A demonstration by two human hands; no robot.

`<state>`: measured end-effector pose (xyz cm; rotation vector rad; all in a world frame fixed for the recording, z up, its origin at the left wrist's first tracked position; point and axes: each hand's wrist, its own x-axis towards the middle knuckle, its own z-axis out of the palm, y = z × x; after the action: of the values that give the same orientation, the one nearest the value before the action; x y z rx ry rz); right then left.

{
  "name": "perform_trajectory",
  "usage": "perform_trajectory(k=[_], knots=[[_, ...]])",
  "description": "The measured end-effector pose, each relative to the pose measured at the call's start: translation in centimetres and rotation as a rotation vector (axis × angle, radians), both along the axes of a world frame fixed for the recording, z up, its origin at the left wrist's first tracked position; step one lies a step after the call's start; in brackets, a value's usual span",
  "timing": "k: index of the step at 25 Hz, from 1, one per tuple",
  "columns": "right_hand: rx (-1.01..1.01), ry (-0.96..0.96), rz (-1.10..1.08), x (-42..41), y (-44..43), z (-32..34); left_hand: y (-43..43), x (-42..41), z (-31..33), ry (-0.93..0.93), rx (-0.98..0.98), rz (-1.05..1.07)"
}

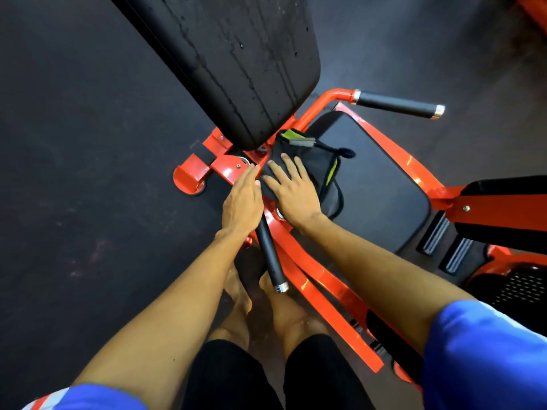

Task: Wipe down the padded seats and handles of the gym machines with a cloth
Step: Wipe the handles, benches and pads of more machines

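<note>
frame (pixel 485 210): glossy orange metal | seat (pixel 376 184): matt black padding | cloth (pixel 318 161): dark fabric

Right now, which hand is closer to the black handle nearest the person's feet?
Left. The left hand lies over the upper end of the near handle; the right hand rests flat on the cloth on the seat, just beside it.

cloth (pixel 313 170) on seat (pixel 381 187) | backrest (pixel 236 54) left-behind seat | near handle (pixel 270 255) before seat | far handle (pixel 396 103) behind seat
</note>
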<state>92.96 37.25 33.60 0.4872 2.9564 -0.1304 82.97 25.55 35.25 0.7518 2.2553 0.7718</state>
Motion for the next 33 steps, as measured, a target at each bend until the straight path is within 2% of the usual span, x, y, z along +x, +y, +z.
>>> perform_trajectory(k=[3,5,10,12,15,18,20,23,26,31,33], knots=[[0.044,-0.031,0.116,6.1,-0.4,0.9,-0.2,0.0,0.3,-0.010,0.016,-0.004],[0.040,-0.092,0.114,7.1,-0.2,1.7,-0.4,0.2,0.6,-0.018,0.030,-0.017],[-0.050,-0.159,-0.014,-2.1,0.1,1.7,-1.1,-0.7,0.3,-0.043,0.013,-0.068],[-0.036,-0.188,-0.045,-2.3,0.2,1.5,-1.2,-1.0,0.3,-0.032,0.006,-0.086],[0.011,-0.037,-0.001,3.2,-0.9,0.8,-1.4,-1.4,0.7,0.020,-0.001,-0.110],[0.020,-0.050,0.033,8.2,-1.2,0.4,-1.6,-1.1,1.0,0.017,0.015,-0.136],[0.023,-0.028,0.001,6.9,-1.1,0.1,-1.8,-1.3,1.0,0.008,0.033,-0.160],[-0.037,0.052,-0.106,2.0,-1.2,-0.6,-2.3,-1.2,0.9,-0.009,0.036,-0.193],[-0.175,0.148,-0.365,-0.3,-3.1,-0.3,-2.9,-1.2,1.5,-0.025,0.014,-0.213],[-0.408,0.275,-0.641,0.8,-8.0,5.0,-4.1,-1.1,6.7,0.001,-0.015,-0.254],[-0.490,0.385,-0.745,1.2,-8.8,7.3,-4.2,-1.6,9.3,0.038,-0.014,-0.281]])
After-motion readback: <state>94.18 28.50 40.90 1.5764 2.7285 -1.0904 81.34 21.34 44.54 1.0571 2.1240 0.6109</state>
